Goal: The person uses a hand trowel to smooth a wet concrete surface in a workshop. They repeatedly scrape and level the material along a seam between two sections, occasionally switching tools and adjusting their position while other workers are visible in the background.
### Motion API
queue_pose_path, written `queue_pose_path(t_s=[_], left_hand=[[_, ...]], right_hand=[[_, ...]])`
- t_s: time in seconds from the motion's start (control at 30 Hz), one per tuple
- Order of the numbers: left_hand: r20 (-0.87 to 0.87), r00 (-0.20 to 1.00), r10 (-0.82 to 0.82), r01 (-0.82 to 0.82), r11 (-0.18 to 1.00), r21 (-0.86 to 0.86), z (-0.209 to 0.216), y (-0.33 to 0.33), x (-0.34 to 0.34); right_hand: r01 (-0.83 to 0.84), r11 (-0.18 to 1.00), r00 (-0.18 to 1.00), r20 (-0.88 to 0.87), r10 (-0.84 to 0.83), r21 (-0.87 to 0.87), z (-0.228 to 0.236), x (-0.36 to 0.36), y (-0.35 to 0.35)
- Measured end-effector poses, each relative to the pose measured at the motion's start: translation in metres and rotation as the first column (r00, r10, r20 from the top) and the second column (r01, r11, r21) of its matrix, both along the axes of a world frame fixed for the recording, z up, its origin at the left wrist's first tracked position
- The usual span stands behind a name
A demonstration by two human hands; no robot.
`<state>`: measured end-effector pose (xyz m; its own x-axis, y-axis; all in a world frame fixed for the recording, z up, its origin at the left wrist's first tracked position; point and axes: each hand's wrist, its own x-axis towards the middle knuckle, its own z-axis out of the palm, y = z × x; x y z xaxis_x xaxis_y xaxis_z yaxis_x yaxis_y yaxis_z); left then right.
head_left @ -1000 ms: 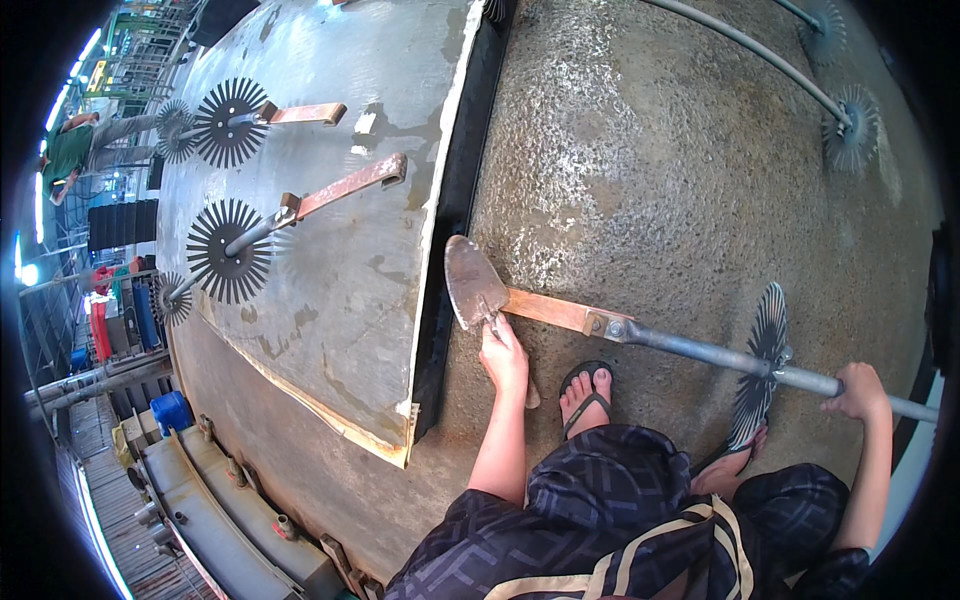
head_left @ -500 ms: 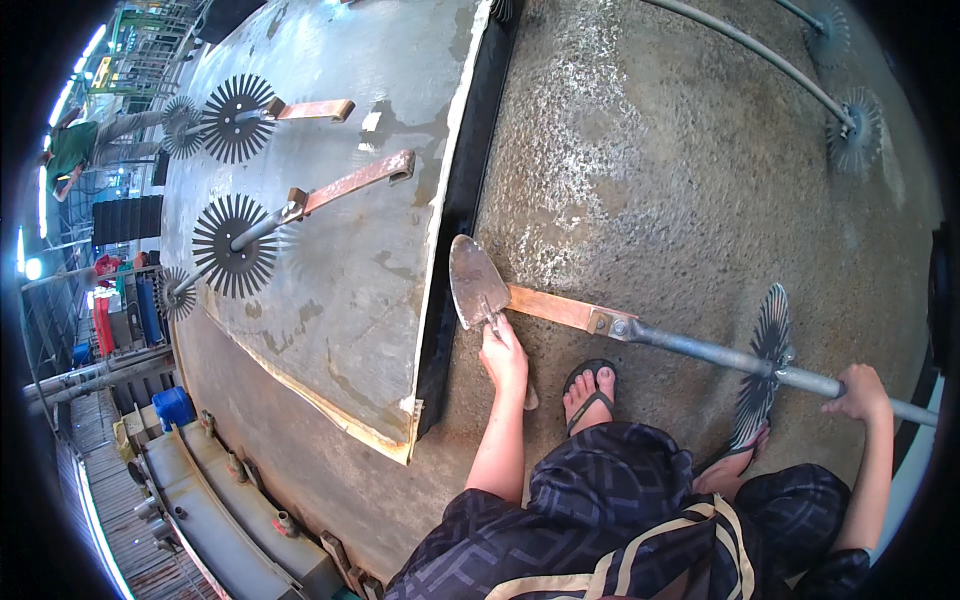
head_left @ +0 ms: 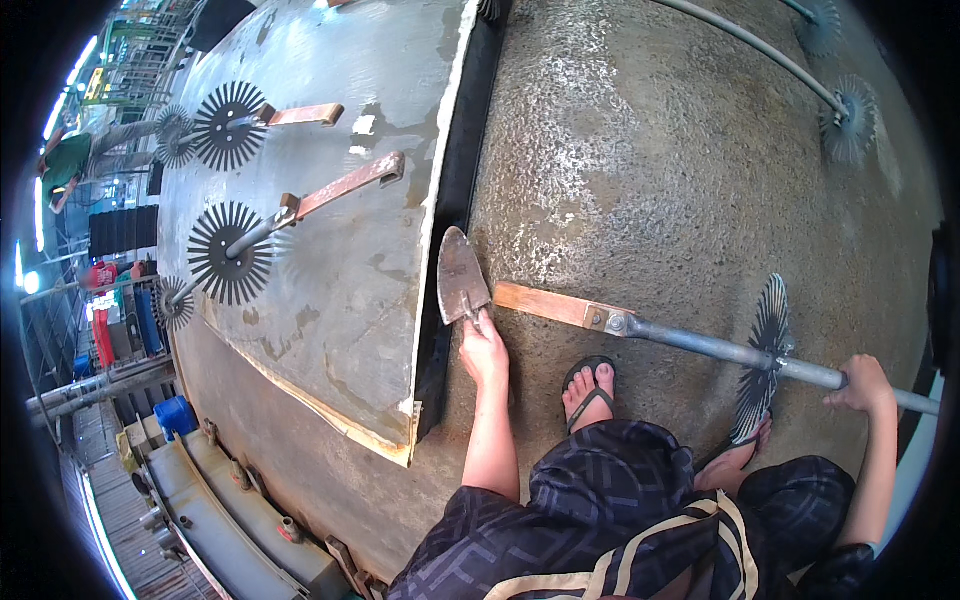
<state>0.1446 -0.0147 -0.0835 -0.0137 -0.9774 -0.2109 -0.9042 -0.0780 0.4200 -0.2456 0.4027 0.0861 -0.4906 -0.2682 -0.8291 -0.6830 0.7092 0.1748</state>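
Note:
My left hand (head_left: 484, 350) is closed round the handle of a worn trowel (head_left: 461, 277), its rusty blade pointing away from me. The blade lies close to the dark edge of the raised sheet. My right hand (head_left: 863, 384) grips a grey metal rod (head_left: 700, 344) near its right end. A flat copper bar (head_left: 545, 303) is bolted to the rod's left end, a little right of the trowel blade. A slotted metal disc (head_left: 765, 360) sits on the rod between the bolts and my right hand, seen nearly edge-on beside my right foot.
A grey sheet (head_left: 340, 330) with a pale, rough border lies to the left. On it rest two more rods with slotted discs (head_left: 230, 253) and copper bars (head_left: 345, 187). Another rod (head_left: 760, 45) lies at upper right. A person (head_left: 68, 165) stands far left; a blue container (head_left: 174, 415) sits below.
My left hand has drawn the trowel slightly left, away from the copper bar's end, and its blade has turned more edge-on. My right hand keeps its grip on the rod.

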Motion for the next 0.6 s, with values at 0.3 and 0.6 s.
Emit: queue_pose_path(t_s=[0.3,0.6], left_hand=[[0.362,0.883,-0.300,0.254,0.952,0.169,0.039,-0.007,-0.004],[0.398,0.842,-0.364,0.325,0.931,0.163,0.044,0.004,-0.007]], right_hand=[[0.048,0.999,0.998,0.038,-0.048,-0.006,0.000,0.003,-0.001],[0.017,0.999,1.000,0.004,-0.017,0.045,0.004,0.003,-0.014]])
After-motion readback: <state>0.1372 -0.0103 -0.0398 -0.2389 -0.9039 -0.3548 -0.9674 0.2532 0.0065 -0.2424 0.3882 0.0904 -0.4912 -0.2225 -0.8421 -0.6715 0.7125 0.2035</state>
